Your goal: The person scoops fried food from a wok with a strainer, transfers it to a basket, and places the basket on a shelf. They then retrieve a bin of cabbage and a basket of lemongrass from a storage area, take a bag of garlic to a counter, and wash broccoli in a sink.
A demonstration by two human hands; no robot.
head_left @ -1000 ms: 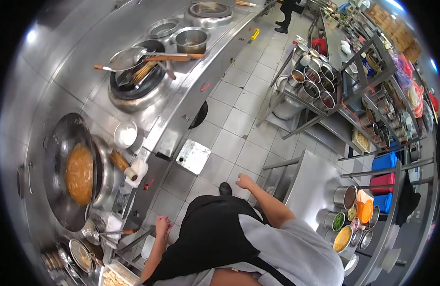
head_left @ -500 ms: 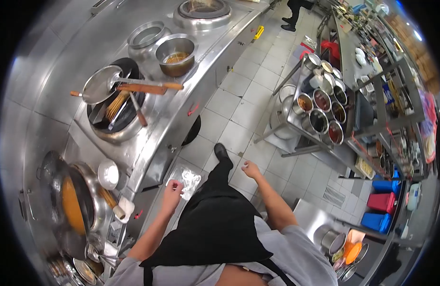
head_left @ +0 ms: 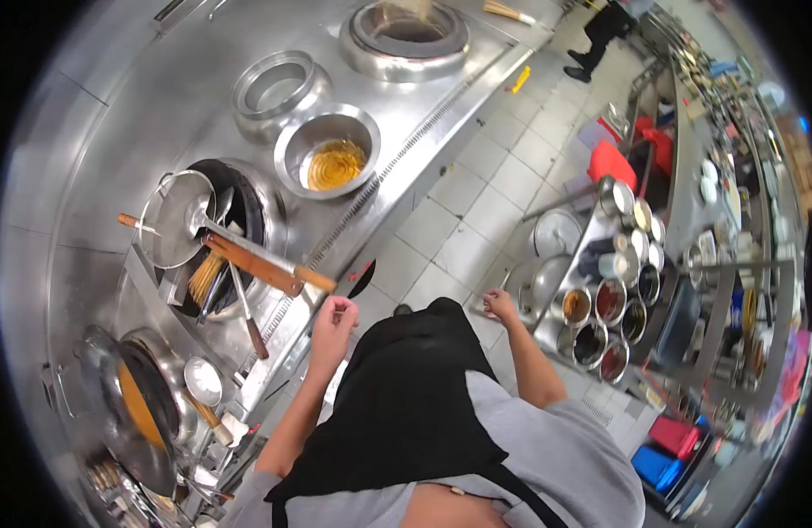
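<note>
The stove counter (head_left: 331,44) was smooth, glossy metal, as was the deep pot (head_left: 293,151). The strainer (head_left: 167,224) looked like metal mesh, the ladle handle (head_left: 315,280) smooth wood, the brush (head_left: 205,277) rough bamboo-like strips. The wok (head_left: 98,387) was dark metal, the apron (head_left: 388,396) matt cloth, the blue bin (head_left: 657,466) plastic.

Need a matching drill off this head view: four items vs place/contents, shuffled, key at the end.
1. Wide silver metal pot
2. Large dark round wok
3. Round wire-mesh strainer
4. Bare left hand

A. Lying partly over a round black pan
B. Near the end of a pale wooden handle, nothing visibly held
C. Lower left of the view, orange-brown liquid inside
D. Upper part of the view, amber liquid inside

Pairs: 1-D; 2-C; 3-A; 4-B
</note>
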